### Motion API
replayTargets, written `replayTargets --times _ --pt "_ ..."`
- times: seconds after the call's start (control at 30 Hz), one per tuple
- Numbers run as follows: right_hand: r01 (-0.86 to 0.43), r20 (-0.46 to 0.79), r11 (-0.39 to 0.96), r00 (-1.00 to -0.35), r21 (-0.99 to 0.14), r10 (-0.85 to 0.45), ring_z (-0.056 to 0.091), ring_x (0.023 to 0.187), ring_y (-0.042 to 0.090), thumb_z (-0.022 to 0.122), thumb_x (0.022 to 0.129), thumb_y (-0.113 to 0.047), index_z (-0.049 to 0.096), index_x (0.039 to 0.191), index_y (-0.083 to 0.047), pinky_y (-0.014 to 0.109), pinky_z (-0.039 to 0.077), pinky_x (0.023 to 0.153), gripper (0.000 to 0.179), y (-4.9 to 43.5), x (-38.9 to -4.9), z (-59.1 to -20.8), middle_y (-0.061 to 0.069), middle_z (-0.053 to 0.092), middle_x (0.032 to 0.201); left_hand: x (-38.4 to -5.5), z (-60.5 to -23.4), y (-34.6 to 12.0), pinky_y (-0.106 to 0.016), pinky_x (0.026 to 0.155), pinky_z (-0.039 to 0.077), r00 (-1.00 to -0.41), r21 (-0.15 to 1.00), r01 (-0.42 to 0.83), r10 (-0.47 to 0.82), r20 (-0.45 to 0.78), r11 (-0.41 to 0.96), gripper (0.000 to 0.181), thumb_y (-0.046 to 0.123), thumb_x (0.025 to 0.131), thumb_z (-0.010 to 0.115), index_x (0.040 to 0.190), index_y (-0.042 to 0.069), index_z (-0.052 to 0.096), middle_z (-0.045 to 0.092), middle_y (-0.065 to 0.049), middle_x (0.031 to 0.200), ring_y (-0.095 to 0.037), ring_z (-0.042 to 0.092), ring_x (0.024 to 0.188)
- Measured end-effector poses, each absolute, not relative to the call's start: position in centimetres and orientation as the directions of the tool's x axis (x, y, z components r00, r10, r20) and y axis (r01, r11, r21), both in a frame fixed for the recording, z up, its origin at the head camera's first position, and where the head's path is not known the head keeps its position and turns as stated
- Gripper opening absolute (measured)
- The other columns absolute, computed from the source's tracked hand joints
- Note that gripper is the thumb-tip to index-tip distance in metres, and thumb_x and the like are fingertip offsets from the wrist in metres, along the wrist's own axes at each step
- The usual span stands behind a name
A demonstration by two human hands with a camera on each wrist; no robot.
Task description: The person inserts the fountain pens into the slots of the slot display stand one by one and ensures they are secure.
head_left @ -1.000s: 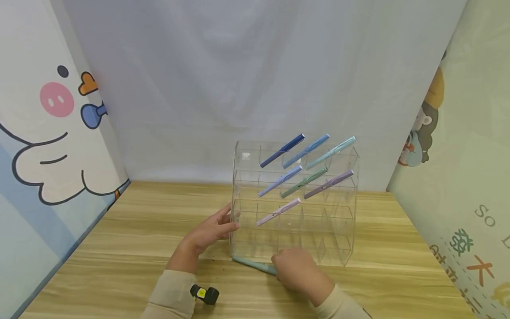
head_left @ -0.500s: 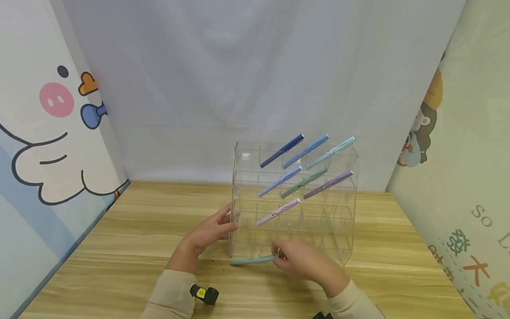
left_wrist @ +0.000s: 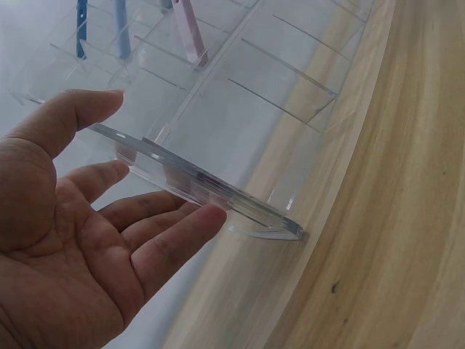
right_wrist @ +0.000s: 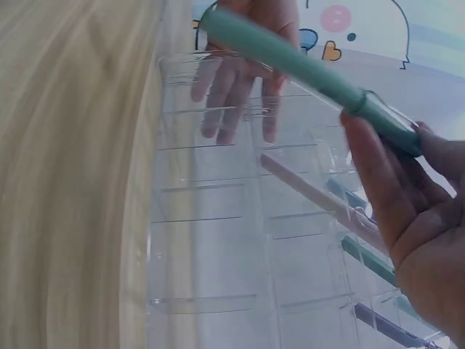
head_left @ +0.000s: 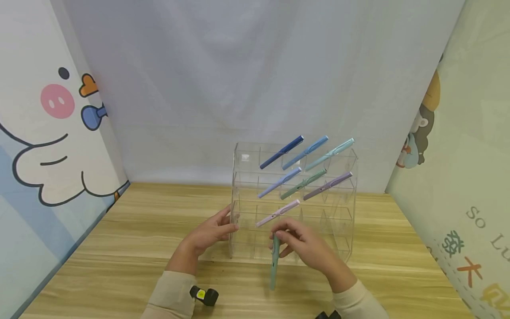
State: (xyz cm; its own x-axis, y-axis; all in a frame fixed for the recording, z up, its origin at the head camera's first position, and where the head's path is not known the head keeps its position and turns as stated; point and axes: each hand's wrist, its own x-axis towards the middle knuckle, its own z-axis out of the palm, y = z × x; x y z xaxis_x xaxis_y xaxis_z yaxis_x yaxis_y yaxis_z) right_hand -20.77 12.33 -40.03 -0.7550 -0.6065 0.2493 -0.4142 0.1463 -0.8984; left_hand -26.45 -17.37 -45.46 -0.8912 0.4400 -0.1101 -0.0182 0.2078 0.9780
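A clear acrylic pen rack (head_left: 233, 195) stands on the wooden table. Beside its left wall is my left hand (head_left: 209, 231), fingertips at the panel's edge; the left wrist view shows the thumb held away from the fingers. My right hand (head_left: 308, 248) pinches a green pen (head_left: 274, 268) by its capped end, in front of the rack's lower part. The pen hangs almost straight down, uncapped end lowest. On the rack lean a dark blue pen (head_left: 281, 152), a blue pen (head_left: 305, 153) and a pale aqua pen (head_left: 330, 154) on top, with a pink pen (head_left: 277, 213) lower down.
The middle tier carries a lavender-blue pen (head_left: 279, 182), another green pen (head_left: 303, 184) and a purple pen (head_left: 328, 186). A black device with a yellow label (head_left: 204, 295) sits by my left sleeve. A pale curtain (head_left: 179, 110) hangs behind, with printed panels on both sides.
My right hand has lifted the green pen from the table before the rack and swung it from lying sideways to hanging upright. The left hand has stayed at the rack's side.
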Motion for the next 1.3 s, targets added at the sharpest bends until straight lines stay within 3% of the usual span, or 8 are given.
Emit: replayTargets --times 0.17,0.3,0.47,0.73,1.0,1.13,1.3 --pt "-0.400 0.371 -0.064 -0.765 -0.914 -0.527 0.072 0.087 0.030 0.046 0.104 -0.008 0.056 0.116 0.001 0.045 0.059 0.066 0.018 13.3 -21.3 -39.6 0.011 0.066 0.102 -26.4 -45.4 -17.3 -0.054 0.106 0.039 -0.891 0.978 -0.013 0.442 -0.106 0.208 0.077 0.029 0.099 0.060 0.159 0.026 0.013 0.035 -0.017 0.156 -0.032 0.044 0.136" --pt "-0.354 0.366 -0.116 -0.810 -0.928 -0.458 0.074 0.085 0.027 0.053 0.101 -0.005 0.058 0.112 -0.003 0.047 0.059 0.067 0.013 14.0 -21.3 -38.9 0.007 0.068 0.100 -26.4 -45.4 -17.4 -0.054 0.106 0.039 -0.890 0.979 -0.015 0.444 -0.106 0.204 0.080 0.035 0.096 0.064 0.159 0.030 0.014 0.035 -0.016 0.156 -0.032 0.045 0.136" --pt "-0.349 0.378 -0.148 -0.821 -0.925 -0.428 0.073 0.088 0.027 0.056 0.098 -0.001 0.054 0.113 0.003 0.047 0.058 0.071 0.015 15.0 -21.1 -37.8 0.010 0.067 0.100 -26.4 -45.4 -17.4 -0.054 0.107 0.039 -0.889 0.980 -0.016 0.446 -0.106 0.200 0.077 0.031 0.098 0.062 0.158 0.031 0.015 0.035 -0.017 0.156 -0.032 0.045 0.136" --pt "-0.466 0.474 -0.100 -0.833 -0.879 -0.284 0.072 0.091 0.021 0.054 0.098 0.001 0.049 0.116 0.011 0.041 0.058 0.076 0.020 17.6 -20.9 -35.9 0.015 0.067 0.106 -26.5 -45.5 -17.4 -0.054 0.107 0.039 -0.887 0.979 -0.015 0.449 -0.106 0.202 0.077 0.028 0.099 0.060 0.159 0.026 0.013 0.035 -0.016 0.156 -0.033 0.044 0.136" --pt "-0.562 0.556 -0.011 -0.816 -0.827 -0.157 0.068 0.103 0.018 0.051 0.101 -0.002 0.045 0.122 0.012 0.031 0.057 0.083 0.026 19.6 -20.8 -34.9 0.019 0.062 0.116 -26.3 -45.4 -17.5 -0.057 0.108 0.036 -0.883 0.979 -0.012 0.458 -0.106 0.205 0.075 0.026 0.101 0.057 0.160 0.026 0.011 0.031 -0.015 0.158 -0.034 0.040 0.139" --pt "-0.603 0.601 0.029 -0.797 -0.797 -0.062 0.067 0.107 0.018 0.051 0.101 -0.004 0.048 0.124 0.012 0.030 0.055 0.087 0.028 20.0 -20.7 -34.6 0.021 0.060 0.117 -26.3 -45.3 -17.5 -0.057 0.109 0.035 -0.879 0.979 -0.010 0.465 -0.106 0.204 0.075 0.027 0.101 0.057 0.160 0.028 0.010 0.030 -0.015 0.159 -0.035 0.038 0.140" --pt "-0.681 0.681 -0.020 -0.732 -0.732 0.027 0.067 0.107 0.020 0.051 0.100 0.002 0.048 0.123 0.016 0.028 0.054 0.089 0.028 20.3 -20.7 -34.5 0.023 0.060 0.117 -26.4 -45.4 -17.5 -0.057 0.108 0.036 -0.877 0.979 -0.007 0.469 -0.104 0.204 0.077 0.030 0.100 0.059 0.160 0.027 0.010 0.030 -0.015 0.159 -0.034 0.039 0.140"
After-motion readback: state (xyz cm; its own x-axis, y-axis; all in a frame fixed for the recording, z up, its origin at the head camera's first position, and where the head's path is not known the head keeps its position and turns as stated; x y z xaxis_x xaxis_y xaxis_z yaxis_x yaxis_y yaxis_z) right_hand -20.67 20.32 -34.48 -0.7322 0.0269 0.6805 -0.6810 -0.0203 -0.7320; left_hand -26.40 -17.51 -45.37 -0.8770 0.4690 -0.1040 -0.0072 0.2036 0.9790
